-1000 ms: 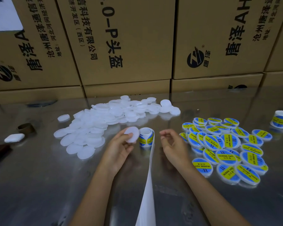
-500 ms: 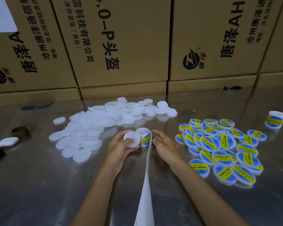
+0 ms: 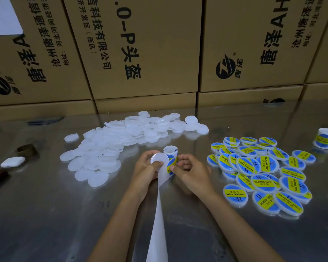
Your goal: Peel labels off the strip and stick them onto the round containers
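My left hand (image 3: 145,170) grips a plain white round container (image 3: 159,158) upright, its flat face toward me. Just right of it stands the label roll (image 3: 170,151), with a blue-and-yellow label (image 3: 171,166) showing on its side. My right hand (image 3: 192,172) pinches that label's edge with thumb and forefinger. The white backing strip (image 3: 158,220) trails from the roll down toward me. A pile of unlabelled white containers (image 3: 110,146) lies to the left. Labelled blue-and-yellow containers (image 3: 261,173) are heaped to the right.
A second label roll (image 3: 325,138) stands at the far right. A white case (image 3: 12,162) and a brown tape core (image 3: 26,149) lie at the far left. Stacked cardboard boxes (image 3: 144,53) wall off the back of the shiny metal table (image 3: 45,214).
My right hand has moved left from open air onto the roll and now pinches a label. My left hand brought the white container against the roll's left side.
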`<action>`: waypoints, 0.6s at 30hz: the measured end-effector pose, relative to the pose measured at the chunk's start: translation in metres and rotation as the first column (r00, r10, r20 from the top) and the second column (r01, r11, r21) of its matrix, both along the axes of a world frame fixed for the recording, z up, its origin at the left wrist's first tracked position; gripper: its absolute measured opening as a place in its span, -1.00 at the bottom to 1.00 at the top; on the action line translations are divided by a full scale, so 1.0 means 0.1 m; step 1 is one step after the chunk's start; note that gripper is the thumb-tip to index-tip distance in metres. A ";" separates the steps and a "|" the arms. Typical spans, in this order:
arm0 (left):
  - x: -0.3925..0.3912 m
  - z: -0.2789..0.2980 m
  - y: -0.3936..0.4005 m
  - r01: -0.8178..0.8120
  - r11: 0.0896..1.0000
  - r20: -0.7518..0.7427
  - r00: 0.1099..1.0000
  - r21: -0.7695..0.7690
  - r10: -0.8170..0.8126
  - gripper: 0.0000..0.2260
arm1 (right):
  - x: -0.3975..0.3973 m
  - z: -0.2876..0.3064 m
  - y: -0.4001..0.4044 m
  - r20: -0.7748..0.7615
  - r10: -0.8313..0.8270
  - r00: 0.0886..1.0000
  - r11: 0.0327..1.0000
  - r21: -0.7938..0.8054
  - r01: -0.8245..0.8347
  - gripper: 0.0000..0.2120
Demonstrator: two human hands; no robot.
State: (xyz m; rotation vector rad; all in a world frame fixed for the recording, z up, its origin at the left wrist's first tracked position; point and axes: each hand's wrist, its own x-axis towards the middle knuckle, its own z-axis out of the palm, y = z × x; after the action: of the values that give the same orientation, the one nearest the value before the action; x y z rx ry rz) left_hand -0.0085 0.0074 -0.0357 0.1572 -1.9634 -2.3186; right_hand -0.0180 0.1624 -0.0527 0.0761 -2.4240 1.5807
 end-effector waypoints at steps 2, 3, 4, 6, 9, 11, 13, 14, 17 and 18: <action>0.00 0.01 0.00 0.053 0.998 0.015 0.998 -0.036 -0.053 -0.78 | 0.00 0.00 0.00 -0.006 0.007 1.000 1.000 -0.008 -0.007 -0.76; 0.00 0.01 0.01 0.090 0.994 0.013 0.996 -0.060 -0.089 -0.78 | 0.01 0.00 0.00 -0.007 0.011 1.000 1.000 -0.008 -0.011 -0.76; 0.01 0.02 0.01 0.118 0.990 0.005 0.993 -0.083 -0.118 -0.78 | 0.01 0.00 0.00 -0.007 0.012 1.000 1.000 -0.007 -0.012 -0.76; 0.01 0.04 0.02 0.145 0.983 -0.009 0.989 -0.112 -0.147 -0.79 | 0.01 0.01 0.01 -0.001 0.009 1.000 1.000 -0.014 -0.009 -0.76; 0.03 0.07 0.04 0.172 0.978 0.006 0.985 -0.116 -0.172 -0.80 | 0.02 0.02 0.02 0.002 0.002 1.000 1.000 -0.027 -0.002 -0.75; 0.05 0.09 0.05 0.176 0.979 0.028 0.984 -0.104 -0.174 -0.78 | 0.02 0.01 0.02 -0.003 0.002 1.000 1.000 -0.026 -0.002 -0.75; 0.06 0.10 0.05 0.171 0.980 0.039 0.985 -0.106 -0.167 -0.80 | 0.03 0.01 0.02 -0.001 0.002 1.000 0.999 -0.033 -0.003 -0.75; 0.06 0.10 0.05 0.171 0.980 0.043 0.985 -0.104 -0.167 -0.82 | 0.03 0.01 0.02 0.001 0.001 1.000 0.999 -0.040 -0.001 -0.75; 0.06 0.10 0.07 0.153 0.983 0.037 0.988 -0.104 -0.150 -0.93 | 0.03 0.00 0.02 0.014 -0.002 1.000 0.997 -0.074 0.003 -0.73; 0.06 0.09 0.08 0.130 0.983 0.016 0.992 -0.132 -0.129 -0.95 | 0.03 0.00 0.01 0.018 0.001 1.000 0.996 -0.087 0.001 -0.71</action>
State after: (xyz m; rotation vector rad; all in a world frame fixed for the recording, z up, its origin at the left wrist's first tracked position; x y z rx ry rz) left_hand -0.0023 0.0152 -0.0266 0.0287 -2.1847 -2.2550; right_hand -0.0148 0.1638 -0.0529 0.0466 -2.3644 1.6921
